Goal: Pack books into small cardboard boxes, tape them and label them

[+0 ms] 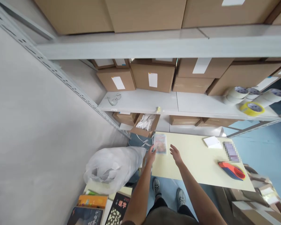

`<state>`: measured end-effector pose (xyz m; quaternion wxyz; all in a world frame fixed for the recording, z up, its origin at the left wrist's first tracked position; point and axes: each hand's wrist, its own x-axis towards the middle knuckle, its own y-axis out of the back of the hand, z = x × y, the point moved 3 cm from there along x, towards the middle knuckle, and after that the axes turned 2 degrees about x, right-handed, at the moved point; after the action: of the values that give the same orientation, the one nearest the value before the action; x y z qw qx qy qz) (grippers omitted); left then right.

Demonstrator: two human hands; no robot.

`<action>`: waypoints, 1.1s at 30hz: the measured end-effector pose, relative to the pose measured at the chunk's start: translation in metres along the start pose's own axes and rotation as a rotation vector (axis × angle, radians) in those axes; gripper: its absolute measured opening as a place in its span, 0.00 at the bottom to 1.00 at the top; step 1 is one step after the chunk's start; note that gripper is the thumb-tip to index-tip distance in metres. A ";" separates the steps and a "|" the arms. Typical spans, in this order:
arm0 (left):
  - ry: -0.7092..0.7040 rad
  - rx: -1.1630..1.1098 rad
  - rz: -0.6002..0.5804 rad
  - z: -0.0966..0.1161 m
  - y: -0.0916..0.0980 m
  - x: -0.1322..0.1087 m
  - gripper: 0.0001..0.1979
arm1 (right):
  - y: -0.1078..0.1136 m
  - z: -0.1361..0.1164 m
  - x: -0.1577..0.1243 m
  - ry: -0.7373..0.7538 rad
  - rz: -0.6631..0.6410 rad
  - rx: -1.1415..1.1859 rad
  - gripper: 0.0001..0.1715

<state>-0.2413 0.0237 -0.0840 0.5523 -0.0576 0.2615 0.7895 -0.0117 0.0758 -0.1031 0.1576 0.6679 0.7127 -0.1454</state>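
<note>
On the left end of the cream-coloured table lies a flat rectangular package (160,144), with a pinkish printed picture showing through a pale, cloudy wrapping. My left hand (151,153) is at its lower left edge, the thumb and fingers closed on that edge. Just right of the package, my right hand (175,152) is held open above the table, fingers apart and touching nothing. An open carton (140,131) with white wrapping pieces sits on the low shelf beyond the package.
A large translucent plastic bag (114,167) bulges at my left, beside several books (93,201). A red and blue tape dispenser (231,171), white paper (212,142) and a blurred-out object (231,152) lie at the table's right. Shelving (154,47) with cartons and tape rolls (252,108) stands ahead.
</note>
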 end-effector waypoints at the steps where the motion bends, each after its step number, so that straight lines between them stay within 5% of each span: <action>1: -0.011 -0.014 0.022 0.002 0.001 -0.009 0.22 | 0.006 -0.005 -0.007 0.029 -0.006 -0.017 0.43; 14: -0.119 -0.131 0.240 0.032 -0.003 -0.134 0.29 | 0.036 -0.080 -0.062 0.335 -0.316 -0.181 0.42; 21: -0.025 -0.147 0.433 -0.019 -0.011 -0.254 0.33 | 0.032 -0.040 -0.113 0.394 -0.554 -0.300 0.39; 27: 0.139 -0.200 0.688 -0.056 0.029 -0.376 0.32 | 0.005 -0.015 -0.180 0.395 -0.812 -0.403 0.43; 33: 0.172 -0.278 0.984 -0.116 0.065 -0.498 0.33 | -0.050 0.006 -0.257 0.459 -1.051 -0.464 0.41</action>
<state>-0.1319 -0.4678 0.0283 0.0794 -0.0655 0.1950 0.9754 -0.0466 -0.1626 -0.0014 0.0486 0.1899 0.9752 0.1026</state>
